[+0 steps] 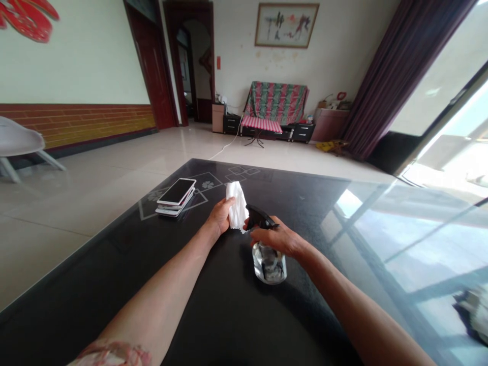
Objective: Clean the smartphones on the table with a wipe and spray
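Note:
Over the black glossy table (213, 284), my left hand (221, 214) is closed on a white cloth (237, 206) that hangs with its zigzag lower edge showing. My right hand (273, 238) wraps round the neck of a clear spray bottle (270, 267) with a black trigger head (260, 217). The nozzle faces the cloth from close by. Clear liquid seems to be inside the bottle. Left of my left hand lies a stack of several phones or small tablets (177, 192), the top one with a white frame and dark screen.
A crumpled dark and white item (473, 310) lies at the table's right edge. Beyond the table are a small stand with a striped pink cloth (262, 123) and low black cabinets (303, 133). A white chair (21, 140) stands on the left.

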A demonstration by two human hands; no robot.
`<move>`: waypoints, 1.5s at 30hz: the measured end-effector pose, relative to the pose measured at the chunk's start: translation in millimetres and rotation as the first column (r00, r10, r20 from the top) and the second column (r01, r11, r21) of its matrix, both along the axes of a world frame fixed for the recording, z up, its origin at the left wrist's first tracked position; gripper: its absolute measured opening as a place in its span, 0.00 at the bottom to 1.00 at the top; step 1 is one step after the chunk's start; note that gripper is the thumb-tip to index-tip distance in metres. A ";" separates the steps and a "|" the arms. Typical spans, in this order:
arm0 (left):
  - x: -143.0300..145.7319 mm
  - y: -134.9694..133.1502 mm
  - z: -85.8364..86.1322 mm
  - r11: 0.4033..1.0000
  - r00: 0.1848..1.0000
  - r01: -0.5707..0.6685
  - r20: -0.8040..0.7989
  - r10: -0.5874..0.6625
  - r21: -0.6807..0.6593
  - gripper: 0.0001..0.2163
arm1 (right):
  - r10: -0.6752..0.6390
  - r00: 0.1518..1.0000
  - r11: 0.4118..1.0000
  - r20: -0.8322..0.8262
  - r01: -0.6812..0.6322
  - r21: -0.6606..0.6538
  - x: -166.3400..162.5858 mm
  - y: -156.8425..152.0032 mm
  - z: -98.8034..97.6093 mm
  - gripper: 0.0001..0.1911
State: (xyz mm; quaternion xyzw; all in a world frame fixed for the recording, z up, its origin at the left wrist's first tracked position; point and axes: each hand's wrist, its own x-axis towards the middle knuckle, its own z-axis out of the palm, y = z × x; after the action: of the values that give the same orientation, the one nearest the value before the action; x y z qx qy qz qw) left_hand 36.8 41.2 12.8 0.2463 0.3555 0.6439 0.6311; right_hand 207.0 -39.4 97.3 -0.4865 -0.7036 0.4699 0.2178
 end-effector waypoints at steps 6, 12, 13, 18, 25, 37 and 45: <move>-1.0 -1.2 1.5 0.999 0.999 0.002 0.043 0.000 -0.038 0.06 | 0.013 1.000 1.000 -0.009 -0.013 -0.022 -0.5 4.1 -6.2 0.19; -6.6 -9.5 3.5 0.959 0.956 0.283 -0.077 -0.283 -0.019 0.09 | -0.251 0.953 0.968 -0.172 0.251 -0.025 9.2 22.8 -19.2 0.20; -6.8 -11.0 3.5 0.953 0.948 0.303 -0.090 -0.304 -0.026 0.08 | -0.275 0.940 0.961 -0.203 0.273 -0.039 12.6 26.1 -19.7 0.20; -7.9 -11.7 -0.8 0.971 0.966 0.235 -0.098 -0.239 -0.049 0.07 | -0.443 0.855 0.884 -0.268 0.466 0.025 36.5 45.2 -19.5 0.22; -5.7 -9.1 0.9 0.979 0.978 0.189 -0.075 -0.194 -0.074 0.07 | -0.304 0.903 0.943 -0.304 0.330 0.036 43.2 48.8 -26.5 0.21; -0.5 -10.2 3.6 0.990 0.990 0.143 -0.013 -0.143 0.003 0.08 | -0.055 0.985 0.993 -0.165 0.036 -0.117 1.6 5.8 -9.5 0.18; -1.3 -15.8 5.5 0.982 0.978 0.190 -0.081 -0.191 -0.022 0.07 | -0.301 0.926 0.953 -0.229 0.293 -0.069 16.6 30.6 -21.7 0.17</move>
State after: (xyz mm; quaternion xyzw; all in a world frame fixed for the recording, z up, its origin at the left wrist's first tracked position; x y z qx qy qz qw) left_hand 35.5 25.4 18.3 0.3010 0.3606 0.5674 0.6764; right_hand 223.6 -8.8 75.6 -0.5315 -0.5826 0.4978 0.3608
